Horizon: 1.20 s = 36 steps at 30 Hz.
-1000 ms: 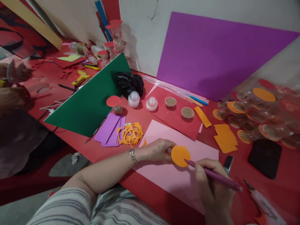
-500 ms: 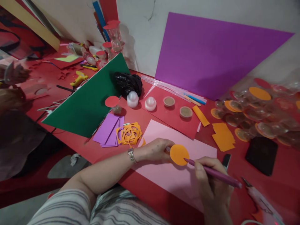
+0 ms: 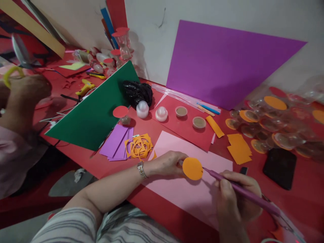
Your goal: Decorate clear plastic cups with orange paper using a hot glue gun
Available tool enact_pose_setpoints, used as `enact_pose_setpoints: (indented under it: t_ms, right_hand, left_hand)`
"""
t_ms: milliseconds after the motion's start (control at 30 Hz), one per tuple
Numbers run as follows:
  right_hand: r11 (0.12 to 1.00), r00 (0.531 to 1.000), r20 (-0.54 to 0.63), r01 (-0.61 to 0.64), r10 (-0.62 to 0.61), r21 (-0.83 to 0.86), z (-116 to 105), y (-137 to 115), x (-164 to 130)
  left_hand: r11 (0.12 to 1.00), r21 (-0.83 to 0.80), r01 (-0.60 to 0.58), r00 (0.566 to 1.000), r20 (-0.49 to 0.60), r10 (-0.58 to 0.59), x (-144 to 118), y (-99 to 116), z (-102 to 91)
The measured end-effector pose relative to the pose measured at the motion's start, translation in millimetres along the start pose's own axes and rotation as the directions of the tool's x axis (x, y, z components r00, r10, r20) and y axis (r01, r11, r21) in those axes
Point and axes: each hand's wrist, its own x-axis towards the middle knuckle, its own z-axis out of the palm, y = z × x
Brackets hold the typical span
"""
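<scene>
Red worktop [image 3: 83,155] under pink paper sheet [image 3: 177,192]. Left hand [image 3: 167,163] pinches orange paper disc [image 3: 192,168] flat at sheet centre; right hand [image 3: 235,199], at 4 o'clock, grips purple pencil [image 3: 243,192], tip at disc edge. No traced line visible yet.

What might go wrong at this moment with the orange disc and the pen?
The left hand pins the orange disc only at its edge, so it may slip on the pink sheet as the purple pen in the right hand presses its rim, skewing the line.

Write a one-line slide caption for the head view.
Left hand steadies an orange paper circle on pink paper while right hand traces with a purple pen.
</scene>
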Motion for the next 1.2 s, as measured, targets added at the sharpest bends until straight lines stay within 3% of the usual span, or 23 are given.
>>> enact_pose_setpoints:
  t_ms: [100, 233, 433, 533, 633, 733, 933, 1067, 1200]
  right_hand:
    - [0.996, 0.996, -0.056, -0.065, 0.069, 0.055, 3.9, -0.4, -1.3]
    - [0.992, 0.988, -0.125, -0.084, 0.095, 0.09, 9.4, 5.1, -0.3]
    - [0.992, 0.994, -0.044, -0.099, 0.103, 0.083, 10.6, 5.0, 1.7]
    - [1.0, 1.0, -0.015, -0.024, 0.024, 0.008, 10.9, -1.2, 2.1]
    - [0.988, 0.992, 0.045, 0.126, -0.122, -0.092, 10.5, -5.8, 3.2]
    - [0.954, 0.956, 0.165, 0.267, -0.244, -0.135, 10.2, -7.7, 6.3]
    - [0.88, 0.889, 0.252, 0.434, -0.383, -0.191, 13.0, -13.3, 12.2]
    - [0.85, 0.861, 0.304, 0.479, -0.407, -0.219, 13.8, -16.2, 12.4]
    - [0.838, 0.865, 0.281, 0.484, -0.415, -0.253, 13.6, -13.1, 11.2]
  left_hand:
    - [0.998, 0.017, -0.061, 0.998, 0.017, 0.061, -1.4, -2.6, -3.9]
    - [0.996, 0.082, -0.044, 0.999, 0.009, 0.043, -5.0, -0.6, -12.1]
    - [0.989, 0.109, -0.098, 0.995, 0.026, 0.095, -5.2, 0.3, -12.6]
    - [0.983, 0.127, -0.132, 0.991, 0.03, 0.129, -3.8, -3.3, -8.8]
    - [0.985, 0.128, -0.118, 0.993, 0.032, 0.115, -2.6, -5.1, -5.6]
    - [0.988, 0.106, -0.112, 0.993, 0.037, 0.109, -1.9, -4.2, -4.0]
    - [0.994, 0.075, -0.083, 0.996, 0.023, 0.082, -1.1, -2.8, -2.6]
    - [0.998, 0.034, -0.048, 0.998, 0.038, 0.047, -0.8, -2.9, -1.8]
    - [0.999, 0.034, -0.029, 0.999, 0.036, 0.027, -0.9, -1.9, -2.0]
